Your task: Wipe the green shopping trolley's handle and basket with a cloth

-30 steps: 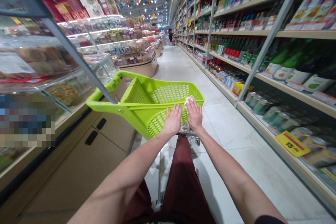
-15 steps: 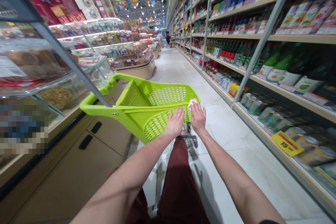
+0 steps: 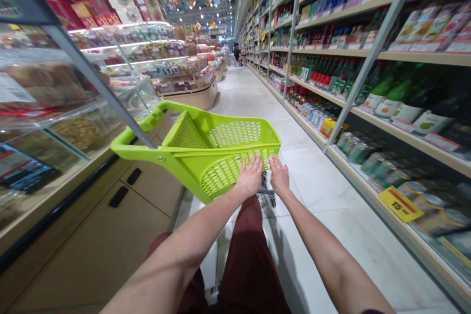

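A bright green plastic shopping cart point(image 3: 184, 157) with perforated sides stands sideways in front of me. My left hand point(image 3: 250, 175) lies with its fingers stretched out against the near side wall, holding nothing. At the front corner of the basket, my right hand point(image 3: 279, 175) presses a whitish wipe against the plastic; only a sliver of the wipe shows at the fingertips, and the hand covers the rest. Inside the basket, no goods show. Below the basket, part of the metal frame and a wheel point(image 3: 273, 200) are visible.
Shelves point(image 3: 342, 103) of bottles and cans line the right side, with a yellow price tag point(image 3: 400, 203). A display counter point(image 3: 91, 225) with packaged food runs along the left. A grey post point(image 3: 99, 86) crosses above the cart handle. Far down the tiled aisle is a person point(image 3: 237, 53).
My right hand has slid down from the basket's top rim to the side below it, taking the wipe along. My left hand has shifted slightly down and to the right.
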